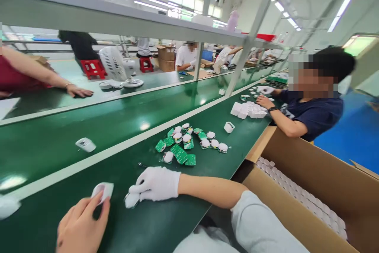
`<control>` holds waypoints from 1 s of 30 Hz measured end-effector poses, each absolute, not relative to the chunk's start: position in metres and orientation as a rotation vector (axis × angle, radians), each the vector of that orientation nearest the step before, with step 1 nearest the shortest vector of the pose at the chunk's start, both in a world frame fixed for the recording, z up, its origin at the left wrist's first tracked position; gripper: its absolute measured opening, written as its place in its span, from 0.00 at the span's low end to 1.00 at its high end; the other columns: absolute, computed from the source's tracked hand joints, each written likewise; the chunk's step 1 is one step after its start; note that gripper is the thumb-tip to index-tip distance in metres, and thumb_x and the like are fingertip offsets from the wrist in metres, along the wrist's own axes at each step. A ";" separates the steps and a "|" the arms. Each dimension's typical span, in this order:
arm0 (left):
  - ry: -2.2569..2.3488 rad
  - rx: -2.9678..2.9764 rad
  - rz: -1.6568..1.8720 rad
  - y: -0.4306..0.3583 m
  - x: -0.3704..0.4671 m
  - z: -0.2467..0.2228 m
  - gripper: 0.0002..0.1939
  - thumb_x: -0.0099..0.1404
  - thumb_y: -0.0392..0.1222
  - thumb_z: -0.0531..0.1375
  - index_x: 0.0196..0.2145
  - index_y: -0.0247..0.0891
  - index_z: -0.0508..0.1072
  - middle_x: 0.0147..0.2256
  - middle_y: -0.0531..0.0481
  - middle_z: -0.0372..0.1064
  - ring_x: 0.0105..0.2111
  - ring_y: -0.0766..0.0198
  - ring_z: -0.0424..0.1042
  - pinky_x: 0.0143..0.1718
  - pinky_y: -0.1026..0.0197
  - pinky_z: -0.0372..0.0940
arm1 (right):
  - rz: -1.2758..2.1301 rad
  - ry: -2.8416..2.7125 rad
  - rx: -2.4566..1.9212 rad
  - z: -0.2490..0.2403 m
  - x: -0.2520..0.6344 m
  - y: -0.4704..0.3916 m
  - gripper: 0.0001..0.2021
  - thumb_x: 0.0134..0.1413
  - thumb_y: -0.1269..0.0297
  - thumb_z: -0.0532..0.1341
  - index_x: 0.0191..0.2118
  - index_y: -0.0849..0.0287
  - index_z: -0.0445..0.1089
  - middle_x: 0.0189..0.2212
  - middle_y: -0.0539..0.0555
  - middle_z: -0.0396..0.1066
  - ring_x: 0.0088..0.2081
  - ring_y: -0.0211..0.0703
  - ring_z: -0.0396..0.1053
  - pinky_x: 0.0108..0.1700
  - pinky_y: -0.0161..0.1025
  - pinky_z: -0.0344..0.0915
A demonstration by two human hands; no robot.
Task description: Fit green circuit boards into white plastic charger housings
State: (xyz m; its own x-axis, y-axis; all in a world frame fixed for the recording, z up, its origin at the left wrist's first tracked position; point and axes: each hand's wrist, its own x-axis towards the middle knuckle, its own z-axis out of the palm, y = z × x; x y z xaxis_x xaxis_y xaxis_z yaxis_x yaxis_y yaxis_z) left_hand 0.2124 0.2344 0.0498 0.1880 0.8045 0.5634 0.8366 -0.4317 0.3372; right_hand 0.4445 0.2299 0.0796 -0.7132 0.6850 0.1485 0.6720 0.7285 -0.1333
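Note:
My bare left hand pinches a white plastic housing by its rim, above the green workbench at the lower left. On my right hand is a white glove, and its fingers grip a small circuit board with a white dome, close to the bench top. The two held parts are a short way apart. Beyond my right hand lies a loose pile of green circuit boards, several with white domes on them. One white housing stands to the right of that pile.
A white strip divides my bench from the green conveyor, where another housing lies. An open cardboard box with rows of white parts stands at my right. Beside it a co-worker handles parts. Across sits a white fan.

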 end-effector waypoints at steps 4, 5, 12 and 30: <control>-1.794 -2.382 -1.167 0.223 0.222 0.058 0.13 0.60 0.47 0.56 0.37 0.38 0.75 0.33 0.49 0.64 0.31 0.62 0.67 0.35 0.60 0.63 | 0.125 -2.785 -1.002 0.076 0.448 0.229 0.13 0.60 0.66 0.54 0.48 0.56 0.70 0.39 0.54 0.74 0.40 0.43 0.68 0.40 0.36 0.61; -1.899 -2.338 -1.241 0.222 0.223 0.059 0.13 0.58 0.47 0.58 0.38 0.38 0.74 0.36 0.48 0.62 0.30 0.64 0.66 0.35 0.60 0.65 | 0.106 -2.743 -1.043 0.074 0.449 0.230 0.14 0.58 0.72 0.55 0.48 0.55 0.70 0.39 0.54 0.74 0.40 0.43 0.68 0.40 0.36 0.61; -2.269 -2.645 -1.479 0.222 0.221 0.058 0.33 0.53 0.40 0.62 0.57 0.41 0.59 0.47 0.45 0.65 0.31 0.67 0.68 0.31 0.62 0.68 | 0.176 -2.534 -1.195 0.055 0.444 0.238 0.12 0.60 0.69 0.55 0.41 0.52 0.75 0.35 0.53 0.74 0.37 0.39 0.68 0.37 0.34 0.62; -2.146 -2.796 -1.173 0.216 0.224 0.064 0.29 0.57 0.39 0.58 0.57 0.40 0.60 0.51 0.45 0.67 0.35 0.62 0.71 0.36 0.59 0.69 | 0.738 -2.161 -1.468 0.081 0.441 0.219 0.06 0.51 0.64 0.63 0.35 0.55 0.76 0.30 0.49 0.77 0.32 0.38 0.72 0.36 0.35 0.64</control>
